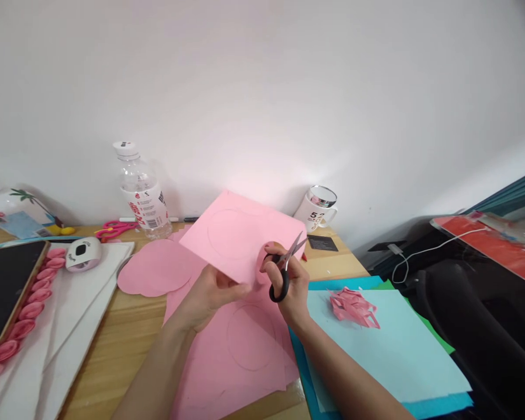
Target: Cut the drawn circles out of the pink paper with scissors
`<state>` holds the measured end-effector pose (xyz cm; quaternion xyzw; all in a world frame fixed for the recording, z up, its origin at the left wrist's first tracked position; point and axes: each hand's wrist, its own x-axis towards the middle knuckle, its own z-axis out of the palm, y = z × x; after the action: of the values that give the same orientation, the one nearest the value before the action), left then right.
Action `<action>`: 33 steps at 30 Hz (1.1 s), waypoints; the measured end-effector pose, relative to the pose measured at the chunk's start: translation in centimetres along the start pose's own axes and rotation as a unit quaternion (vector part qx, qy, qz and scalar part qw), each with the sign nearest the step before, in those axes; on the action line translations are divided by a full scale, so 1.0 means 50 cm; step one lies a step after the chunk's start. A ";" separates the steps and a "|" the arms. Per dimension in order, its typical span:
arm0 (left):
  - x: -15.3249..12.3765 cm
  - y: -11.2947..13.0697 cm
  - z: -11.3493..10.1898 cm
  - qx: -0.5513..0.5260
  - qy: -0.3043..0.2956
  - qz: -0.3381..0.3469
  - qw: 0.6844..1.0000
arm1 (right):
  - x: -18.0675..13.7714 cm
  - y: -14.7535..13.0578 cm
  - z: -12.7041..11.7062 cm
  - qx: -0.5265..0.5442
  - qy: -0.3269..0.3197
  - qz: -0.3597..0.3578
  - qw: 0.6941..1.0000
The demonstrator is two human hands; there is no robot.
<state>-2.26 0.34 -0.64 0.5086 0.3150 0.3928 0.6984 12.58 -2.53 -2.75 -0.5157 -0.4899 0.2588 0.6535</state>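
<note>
L hand [210, 297], lower ctr, pinches flat pink sheet [245, 233]; R hand [296, 289] clamped on blk-looped metal scissors [285, 274], blades parted.

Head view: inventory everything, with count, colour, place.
held scissors: one, black, centre
far scissors: one, pink, left
raised sheet: one, pink, centre
lower sheets: several, pink, beneath
cutouts: at least one, pink, left
paper stack: several sheets, blue, green, right
scraps: one heap, pink, atop stack
bottles: two, clear, left
mug: one, white, rear
card: one, dark, beside mug
screen: one, black, left
flowers: several, pink, beside screen
gadget: one, white, left
board: count unclear, white, left
pens: two, white, dark, rear
cable: one, white, right
item: one, red, right
table: one, brown, below
wall: one, white, behind
left hand: one, bare, on raised sheet
right hand: one, bare, gripping scissors
</note>
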 end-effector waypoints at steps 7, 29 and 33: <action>0.017 -0.010 -0.002 -0.072 0.140 0.058 0.986 | 0.005 0.014 0.003 -0.001 -0.092 0.080 0.993; 0.028 -0.007 -0.006 -0.169 0.352 0.137 0.911 | 0.007 0.021 -0.008 0.067 -0.390 0.171 0.902; 0.025 -0.018 -0.002 -0.067 0.376 0.112 0.917 | 0.004 0.022 -0.008 0.084 -0.380 0.192 0.901</action>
<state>-1.53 1.31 -1.58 0.3070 0.4686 0.6509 0.5123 13.22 -2.19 -3.71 -0.4053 -0.5689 0.5956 0.3967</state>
